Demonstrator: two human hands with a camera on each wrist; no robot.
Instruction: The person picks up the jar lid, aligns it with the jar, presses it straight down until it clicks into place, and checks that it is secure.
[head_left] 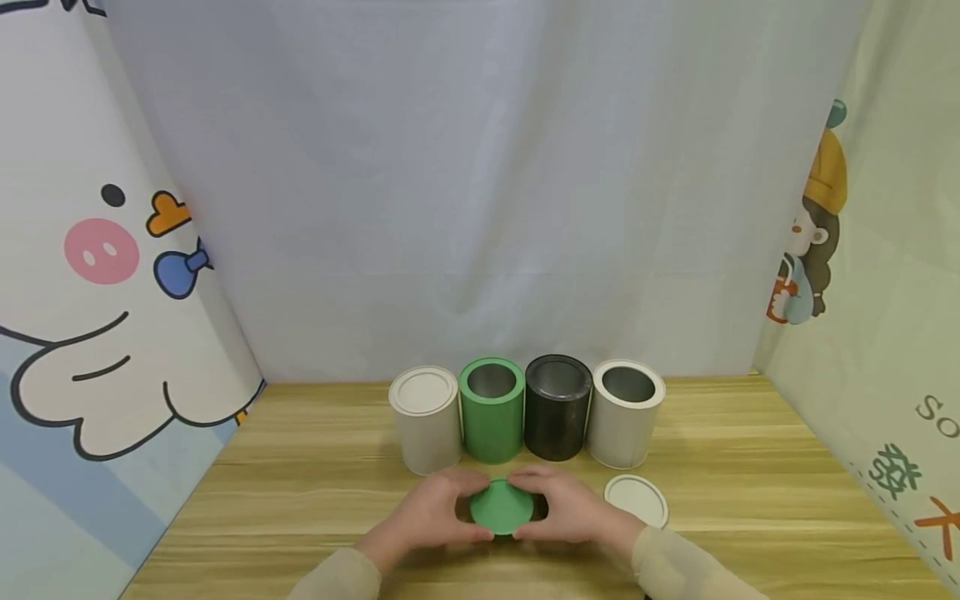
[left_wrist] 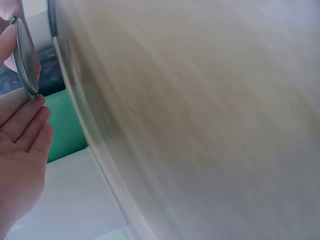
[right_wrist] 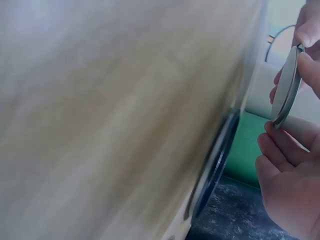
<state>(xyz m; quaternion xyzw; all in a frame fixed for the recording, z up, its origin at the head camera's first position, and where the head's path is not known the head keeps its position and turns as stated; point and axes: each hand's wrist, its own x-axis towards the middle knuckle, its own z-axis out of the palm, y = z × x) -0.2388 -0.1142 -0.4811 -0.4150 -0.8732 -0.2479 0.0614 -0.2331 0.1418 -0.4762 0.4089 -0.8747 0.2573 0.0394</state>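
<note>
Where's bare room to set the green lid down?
The tabletop is bare from the lidded white can out to the left curtain, and from the loose white lid out to the right curtain. It's crowded along the row of four cans, seemingly too tight for a hand, and in front, where the left hand and right hand hold the green lid.

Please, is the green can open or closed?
Open: the green can shows its grey inside, and the left hand and right hand hold a green lid.
</note>
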